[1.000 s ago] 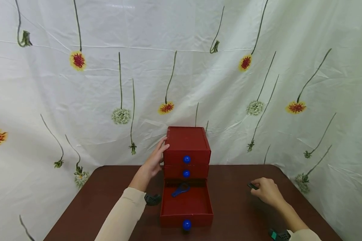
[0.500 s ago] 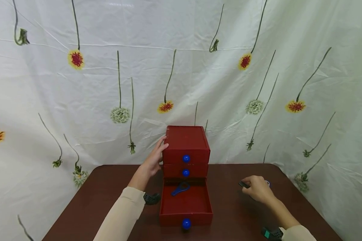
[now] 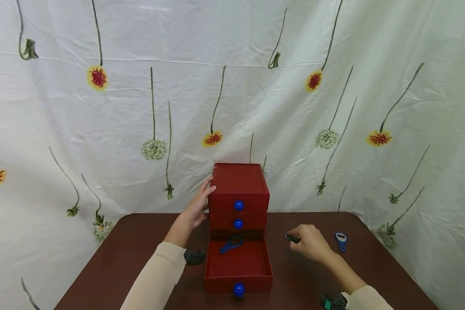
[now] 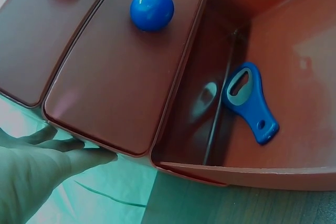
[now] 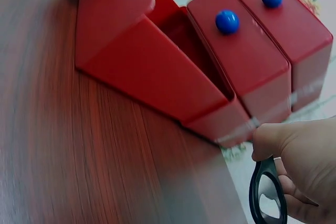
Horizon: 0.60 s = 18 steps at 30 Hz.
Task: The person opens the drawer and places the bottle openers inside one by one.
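My left hand (image 3: 195, 211) rests against the left side of a red drawer cabinet (image 3: 240, 178), its fingers extended along the wall. The bottom drawer (image 3: 240, 268) is pulled out, and inside it, towards the back, lies a blue bottle opener (image 4: 255, 113). Over the table to the right of that drawer, my right hand (image 3: 310, 242) pinches a black bottle opener (image 5: 266, 168) between thumb and fingers. In the right wrist view its metal-lined loop hangs below the thumb. Some of the right fingers are hidden in the head view.
Another blue bottle opener (image 3: 341, 242) lies on the dark brown table (image 3: 139, 254), right of my right hand. Two upper drawers with blue knobs (image 3: 238, 205) are closed. A white flower-printed cloth (image 3: 186, 107) hangs behind the table.
My right hand has moved left towards the cabinet with the black bottle opener, uncovering the blue opener on the table. The left hand has stayed against the cabinet.
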{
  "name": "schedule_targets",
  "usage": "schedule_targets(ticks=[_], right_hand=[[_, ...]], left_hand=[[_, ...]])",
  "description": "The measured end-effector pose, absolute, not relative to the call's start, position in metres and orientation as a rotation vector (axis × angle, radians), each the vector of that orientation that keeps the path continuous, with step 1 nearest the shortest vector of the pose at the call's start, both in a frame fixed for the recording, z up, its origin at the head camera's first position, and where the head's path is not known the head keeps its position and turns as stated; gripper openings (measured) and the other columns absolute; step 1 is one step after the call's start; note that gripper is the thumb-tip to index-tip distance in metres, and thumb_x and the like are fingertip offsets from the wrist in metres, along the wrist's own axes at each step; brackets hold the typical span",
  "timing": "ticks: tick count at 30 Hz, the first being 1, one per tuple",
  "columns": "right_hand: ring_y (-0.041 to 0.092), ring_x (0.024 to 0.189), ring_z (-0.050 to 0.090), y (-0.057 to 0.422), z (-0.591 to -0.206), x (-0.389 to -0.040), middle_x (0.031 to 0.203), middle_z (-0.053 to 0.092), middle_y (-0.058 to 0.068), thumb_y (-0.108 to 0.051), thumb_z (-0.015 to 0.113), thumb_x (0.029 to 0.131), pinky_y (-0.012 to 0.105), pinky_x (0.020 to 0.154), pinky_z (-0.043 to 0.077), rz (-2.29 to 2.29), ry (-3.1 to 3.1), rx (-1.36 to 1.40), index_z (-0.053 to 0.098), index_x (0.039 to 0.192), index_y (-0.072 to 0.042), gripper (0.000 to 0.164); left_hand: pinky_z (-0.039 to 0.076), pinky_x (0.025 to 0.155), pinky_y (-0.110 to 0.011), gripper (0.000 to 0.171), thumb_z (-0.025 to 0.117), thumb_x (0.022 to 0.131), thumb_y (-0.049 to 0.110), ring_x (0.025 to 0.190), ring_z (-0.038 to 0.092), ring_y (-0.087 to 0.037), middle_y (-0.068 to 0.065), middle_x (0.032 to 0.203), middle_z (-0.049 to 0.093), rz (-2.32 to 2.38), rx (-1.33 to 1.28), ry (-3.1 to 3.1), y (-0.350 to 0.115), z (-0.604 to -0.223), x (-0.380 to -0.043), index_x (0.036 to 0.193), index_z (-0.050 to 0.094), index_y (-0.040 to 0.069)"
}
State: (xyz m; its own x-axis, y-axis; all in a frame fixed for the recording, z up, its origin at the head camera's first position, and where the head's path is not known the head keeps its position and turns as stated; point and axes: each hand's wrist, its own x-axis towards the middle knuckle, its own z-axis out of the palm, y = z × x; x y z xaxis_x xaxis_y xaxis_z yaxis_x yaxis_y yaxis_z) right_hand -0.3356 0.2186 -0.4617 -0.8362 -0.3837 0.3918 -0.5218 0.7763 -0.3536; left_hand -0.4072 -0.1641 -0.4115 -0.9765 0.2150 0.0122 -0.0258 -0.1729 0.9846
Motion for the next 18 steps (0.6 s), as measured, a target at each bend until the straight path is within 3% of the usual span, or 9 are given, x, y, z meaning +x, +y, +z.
schedule_targets(ticks=[11,18], right_hand=[[0.017,0.084,0.068,0.175,-0.456,-0.337,0.094,0.072,0.003,-0.004,0.08,0.079,0.032,0.066,0.055,0.618,-2.606,0.903,0.081,0.1,-0.003,0.021],[0.015,0.086,0.066,0.143,-0.454,-0.335,0.095,0.072,0.004,-0.005,0.081,0.083,0.028,0.069,0.055,0.595,-2.588,1.076,0.081,0.102,-0.002,0.02]], left_hand=[[0.026,0.101,-0.079,0.065,0.051,0.107,0.047,0.143,0.031,-0.051,-0.013,0.165,0.023,2.26,0.238,1.937,-0.164,-0.412,-0.406,0.163,0.02,0.04],[0.021,0.101,-0.082,0.066,0.051,0.107,0.048,0.145,0.026,-0.054,-0.012,0.167,0.018,2.267,0.245,1.941,-0.164,-0.411,-0.405,0.164,0.02,0.04]])
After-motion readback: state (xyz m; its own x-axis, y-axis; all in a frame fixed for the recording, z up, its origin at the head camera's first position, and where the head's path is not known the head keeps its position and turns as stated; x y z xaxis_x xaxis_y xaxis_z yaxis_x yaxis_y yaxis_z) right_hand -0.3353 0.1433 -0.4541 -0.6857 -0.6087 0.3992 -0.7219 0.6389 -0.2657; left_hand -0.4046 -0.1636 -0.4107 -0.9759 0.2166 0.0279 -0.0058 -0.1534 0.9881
